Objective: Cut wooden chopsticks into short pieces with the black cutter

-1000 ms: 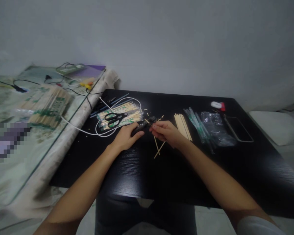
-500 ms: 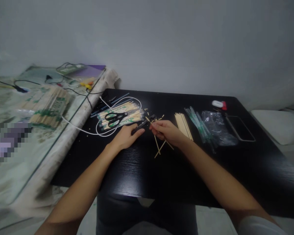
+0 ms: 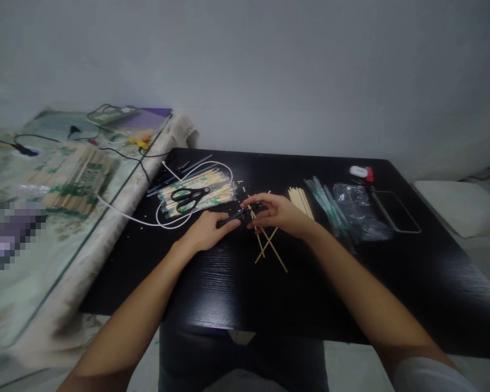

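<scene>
My left hand (image 3: 207, 230) rests on the black table (image 3: 212, 283) and is closed on the near end of a slim black tool (image 3: 239, 215). My right hand (image 3: 280, 213) holds the tool's far end with curled fingers. Under my right hand lie a few loose bamboo sticks (image 3: 269, 246), crossed over each other. Whether a stick is pinched in the fingers I cannot make out.
Black scissors (image 3: 187, 197) lie on a pack of bamboo sticks (image 3: 204, 193) ringed by a white cable (image 3: 147, 218). A row of bare sticks (image 3: 299, 199), green-tipped wrappers (image 3: 330, 209), crumpled plastic (image 3: 357, 209), a phone (image 3: 395, 211) and a white-red object (image 3: 362, 172) lie right. A glass-topped table (image 3: 44, 218) stands left.
A long stick has dropped from my right hand onto the table, joining the crossed ones. My right hand moved onto the black tool's far end; my left hand stayed on it.
</scene>
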Action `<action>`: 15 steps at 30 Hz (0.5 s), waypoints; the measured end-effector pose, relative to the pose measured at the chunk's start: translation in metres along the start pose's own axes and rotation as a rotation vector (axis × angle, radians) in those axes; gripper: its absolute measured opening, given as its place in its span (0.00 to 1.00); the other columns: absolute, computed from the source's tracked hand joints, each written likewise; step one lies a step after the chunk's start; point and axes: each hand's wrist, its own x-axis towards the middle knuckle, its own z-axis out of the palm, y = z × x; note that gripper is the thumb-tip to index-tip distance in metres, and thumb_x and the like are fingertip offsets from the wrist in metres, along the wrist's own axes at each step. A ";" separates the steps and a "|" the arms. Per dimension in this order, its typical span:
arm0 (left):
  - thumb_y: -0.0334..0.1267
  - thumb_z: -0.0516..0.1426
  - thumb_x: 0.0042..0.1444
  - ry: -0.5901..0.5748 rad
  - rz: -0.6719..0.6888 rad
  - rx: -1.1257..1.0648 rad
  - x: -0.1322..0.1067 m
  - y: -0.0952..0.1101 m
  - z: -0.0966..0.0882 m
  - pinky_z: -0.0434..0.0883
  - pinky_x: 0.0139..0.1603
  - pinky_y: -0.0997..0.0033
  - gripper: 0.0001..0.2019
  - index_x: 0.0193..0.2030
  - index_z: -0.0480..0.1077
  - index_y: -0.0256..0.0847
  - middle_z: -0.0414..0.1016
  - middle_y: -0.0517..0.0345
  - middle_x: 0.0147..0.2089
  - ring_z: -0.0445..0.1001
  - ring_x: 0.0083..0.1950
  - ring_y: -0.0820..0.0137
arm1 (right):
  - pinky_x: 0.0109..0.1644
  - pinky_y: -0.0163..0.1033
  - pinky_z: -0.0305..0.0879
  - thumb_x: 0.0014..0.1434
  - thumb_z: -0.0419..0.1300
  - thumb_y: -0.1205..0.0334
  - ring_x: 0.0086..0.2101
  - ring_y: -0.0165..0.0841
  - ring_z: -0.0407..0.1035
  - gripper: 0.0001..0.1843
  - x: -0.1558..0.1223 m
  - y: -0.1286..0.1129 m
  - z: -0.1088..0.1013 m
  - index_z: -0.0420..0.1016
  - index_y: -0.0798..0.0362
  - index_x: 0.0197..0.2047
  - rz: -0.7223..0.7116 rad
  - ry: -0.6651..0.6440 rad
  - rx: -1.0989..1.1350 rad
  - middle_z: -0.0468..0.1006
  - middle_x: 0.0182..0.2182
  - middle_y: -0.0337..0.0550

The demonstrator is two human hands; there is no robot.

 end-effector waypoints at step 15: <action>0.64 0.51 0.65 0.098 -0.084 0.038 0.001 -0.003 0.006 0.53 0.30 0.68 0.31 0.21 0.65 0.39 0.64 0.62 0.20 0.60 0.25 0.73 | 0.40 0.41 0.84 0.47 0.77 0.68 0.40 0.37 0.82 0.31 0.003 0.007 -0.003 0.78 0.49 0.55 0.025 0.039 0.114 0.75 0.61 0.50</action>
